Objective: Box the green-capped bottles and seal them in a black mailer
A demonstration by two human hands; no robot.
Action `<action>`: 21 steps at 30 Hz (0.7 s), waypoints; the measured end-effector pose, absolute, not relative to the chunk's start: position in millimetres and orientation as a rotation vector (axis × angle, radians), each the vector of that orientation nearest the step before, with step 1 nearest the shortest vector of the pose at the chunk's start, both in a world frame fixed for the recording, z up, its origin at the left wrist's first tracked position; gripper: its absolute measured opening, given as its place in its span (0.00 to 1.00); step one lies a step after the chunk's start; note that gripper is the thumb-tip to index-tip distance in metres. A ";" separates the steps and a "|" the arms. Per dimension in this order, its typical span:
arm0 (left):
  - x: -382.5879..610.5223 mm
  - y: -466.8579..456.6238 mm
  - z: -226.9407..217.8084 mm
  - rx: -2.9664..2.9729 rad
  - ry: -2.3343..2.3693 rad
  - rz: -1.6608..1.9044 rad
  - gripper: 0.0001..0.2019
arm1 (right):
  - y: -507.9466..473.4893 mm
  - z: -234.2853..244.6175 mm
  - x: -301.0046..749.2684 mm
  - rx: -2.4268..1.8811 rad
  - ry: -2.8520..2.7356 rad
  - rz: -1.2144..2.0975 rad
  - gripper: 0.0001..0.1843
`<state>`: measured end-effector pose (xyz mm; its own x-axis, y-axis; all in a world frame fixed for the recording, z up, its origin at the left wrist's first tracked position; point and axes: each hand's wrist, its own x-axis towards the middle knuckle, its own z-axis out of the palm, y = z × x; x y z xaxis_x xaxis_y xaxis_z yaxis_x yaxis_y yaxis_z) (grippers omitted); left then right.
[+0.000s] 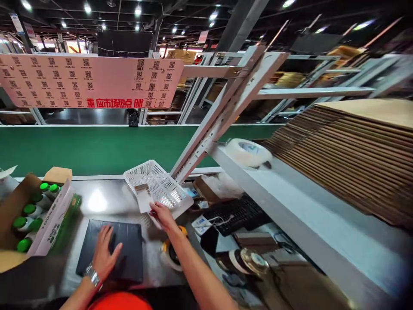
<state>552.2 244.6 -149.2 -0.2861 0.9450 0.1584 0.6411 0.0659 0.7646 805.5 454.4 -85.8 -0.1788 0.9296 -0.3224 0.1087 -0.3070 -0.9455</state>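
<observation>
My left hand (105,252) lies flat, fingers spread, on a dark flat packet (129,254) on the steel worktop. My right hand (163,215) reaches forward and pinches the lower edge of a white paper slip (143,196). The slip rests against a white perforated plastic basket (159,185) that is tilted on the worktop. A roll of tape with a yellow core (171,254) sits just under my right forearm.
An open cardboard box of green-capped bottles (30,213) stands at the left. A green conveyor belt (97,148) runs behind the worktop. To the right are a black keyboard (235,213), a shelf with a tape roll (248,153) and stacked flat cardboard (348,150).
</observation>
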 end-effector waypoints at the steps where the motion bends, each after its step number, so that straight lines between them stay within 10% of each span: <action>1: 557.9 250.0 -135.9 1.402 1.805 1.122 0.33 | 426.3 -81.2 793.7 -1.336 -1.204 1.618 0.25; 7: 575.0 253.9 -78.2 0.774 1.214 0.993 0.37 | 275.6 -58.8 742.6 -1.096 -0.919 1.838 0.26; 21: 579.4 201.1 -62.5 0.796 1.158 0.821 0.12 | 142.2 -46.7 726.9 -1.109 -0.376 1.445 0.26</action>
